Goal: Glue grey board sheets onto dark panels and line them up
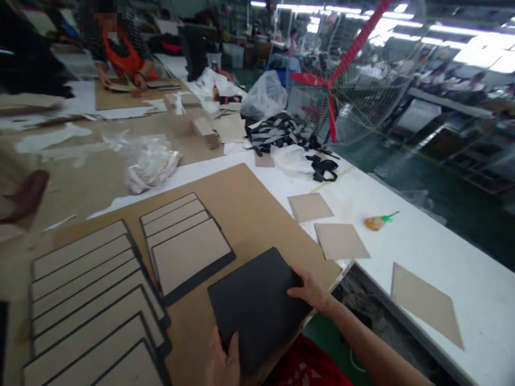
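A flat black panel (257,300) lies at the near edge of the brown board (241,209), partly over its edge. On the panel's right edge, my right hand (309,289) grips with the thumb on top and the other fingers along the side. My left hand (224,354) holds the near left edge, its thumb on the black face. Left of the panel are two overlapping rows of beige panels with dark borders, a shorter row (193,252) and a longer row (92,316) closer to me.
Beige square cards (341,240) and a small bottle with a green nozzle (376,222) lie on the white table (454,268). Behind stand a red-bladed fan (330,83), black strips (277,131) and a plastic bag (151,161). Across the table a person in an orange apron (123,56) works.
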The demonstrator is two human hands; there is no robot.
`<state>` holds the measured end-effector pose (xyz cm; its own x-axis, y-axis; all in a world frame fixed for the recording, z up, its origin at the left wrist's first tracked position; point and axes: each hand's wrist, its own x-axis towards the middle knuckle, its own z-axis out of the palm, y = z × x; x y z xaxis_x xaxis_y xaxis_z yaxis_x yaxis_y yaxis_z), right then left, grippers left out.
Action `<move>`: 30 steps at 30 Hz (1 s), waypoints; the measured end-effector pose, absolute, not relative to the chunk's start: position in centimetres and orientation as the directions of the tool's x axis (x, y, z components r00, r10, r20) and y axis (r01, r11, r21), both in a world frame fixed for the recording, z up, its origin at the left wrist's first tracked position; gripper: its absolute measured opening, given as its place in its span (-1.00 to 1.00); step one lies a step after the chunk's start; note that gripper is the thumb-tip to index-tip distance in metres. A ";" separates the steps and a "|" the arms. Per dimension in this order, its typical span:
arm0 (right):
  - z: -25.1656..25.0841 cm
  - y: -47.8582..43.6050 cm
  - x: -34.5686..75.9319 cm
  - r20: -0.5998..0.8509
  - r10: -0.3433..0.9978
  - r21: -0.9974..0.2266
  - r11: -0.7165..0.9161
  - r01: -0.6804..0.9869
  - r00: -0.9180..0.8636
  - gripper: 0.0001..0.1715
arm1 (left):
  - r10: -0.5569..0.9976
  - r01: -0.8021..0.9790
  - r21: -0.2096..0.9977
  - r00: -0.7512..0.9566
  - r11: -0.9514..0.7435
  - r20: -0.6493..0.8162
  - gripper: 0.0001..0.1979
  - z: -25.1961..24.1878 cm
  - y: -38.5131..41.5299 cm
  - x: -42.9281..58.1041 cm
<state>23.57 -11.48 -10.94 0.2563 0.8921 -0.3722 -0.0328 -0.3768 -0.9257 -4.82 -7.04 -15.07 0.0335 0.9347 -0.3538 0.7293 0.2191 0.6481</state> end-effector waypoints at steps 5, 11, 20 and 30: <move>-14.7 -14.5 27.8 -0.113 0.773 -0.746 -0.481 0.461 0.625 -0.43 | 0.965 0.883 0.466 0.165 -0.053 -0.202 -0.09 -16.3 -7.7 -3.7; -13.6 -13.3 39.2 0.054 0.786 -0.458 -0.528 0.715 0.616 -0.60 | 0.964 0.843 0.476 0.263 -0.249 0.039 -0.30 -13.3 -7.2 1.8; -14.0 -1.6 44.7 -0.062 0.936 -0.173 -0.352 0.920 0.346 -0.28 | 0.949 0.716 0.685 0.292 -0.133 -0.121 -0.50 -12.4 -9.1 8.3; -14.5 1.4 46.4 -0.185 0.967 -0.049 -0.187 0.981 0.175 -0.24 | 0.901 0.641 0.749 0.206 0.170 -0.382 -0.56 -12.9 -10.3 9.3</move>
<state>46.37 1.36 -14.47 0.1749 0.9671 -0.1845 0.9812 -0.1867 -0.0487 9.26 -10.34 -12.86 0.2065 0.9010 -0.3816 0.6407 0.1703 0.7487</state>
